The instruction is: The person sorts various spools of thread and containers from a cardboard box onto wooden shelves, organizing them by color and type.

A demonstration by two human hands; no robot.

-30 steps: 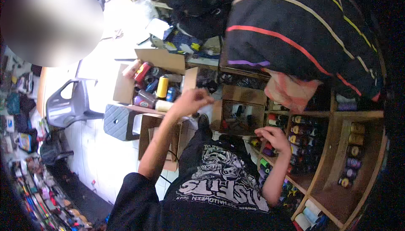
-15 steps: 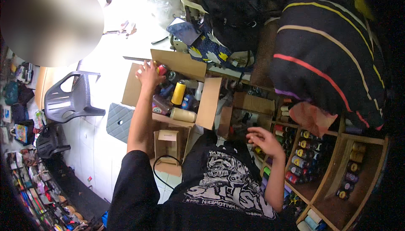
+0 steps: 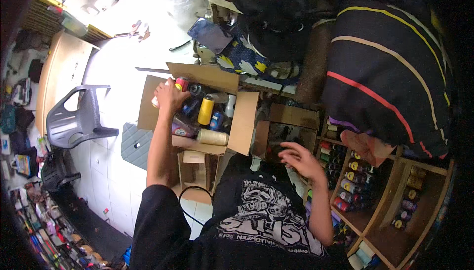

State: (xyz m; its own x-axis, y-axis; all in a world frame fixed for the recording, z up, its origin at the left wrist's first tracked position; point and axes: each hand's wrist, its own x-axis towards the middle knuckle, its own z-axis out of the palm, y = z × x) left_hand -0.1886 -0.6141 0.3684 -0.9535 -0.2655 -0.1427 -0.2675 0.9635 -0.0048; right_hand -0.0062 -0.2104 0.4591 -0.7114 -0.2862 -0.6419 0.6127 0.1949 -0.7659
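My left hand (image 3: 169, 96) is over the left end of an open cardboard box (image 3: 202, 74), its fingers closed round a red-and-yellow cylinder (image 3: 181, 83); most of the cylinder is hidden by the hand. Inside the box are a yellow thread cone (image 3: 206, 110), a cream thread cone (image 3: 213, 137), a blue bottle (image 3: 216, 120), a white bottle (image 3: 230, 106) and a purplish container (image 3: 183, 126). My right hand (image 3: 303, 161) hovers in front of a second, smaller box (image 3: 295, 116), palm down, fingers a little apart and holding nothing.
Wooden shelving (image 3: 382, 203) with several thread spools stands at the right, below a striped dark cloth bundle (image 3: 382, 67). A phone (image 3: 210, 35) lies on patterned fabric behind the box. Grey plastic chair (image 3: 81, 117) at left; a black cable (image 3: 183, 191) loops near my lap.
My left hand has drawn slightly nearer and turned, with the red-and-yellow cylinder now showing in its grasp. My right hand has shifted a little leftward. A blurred shape at the upper left is gone.
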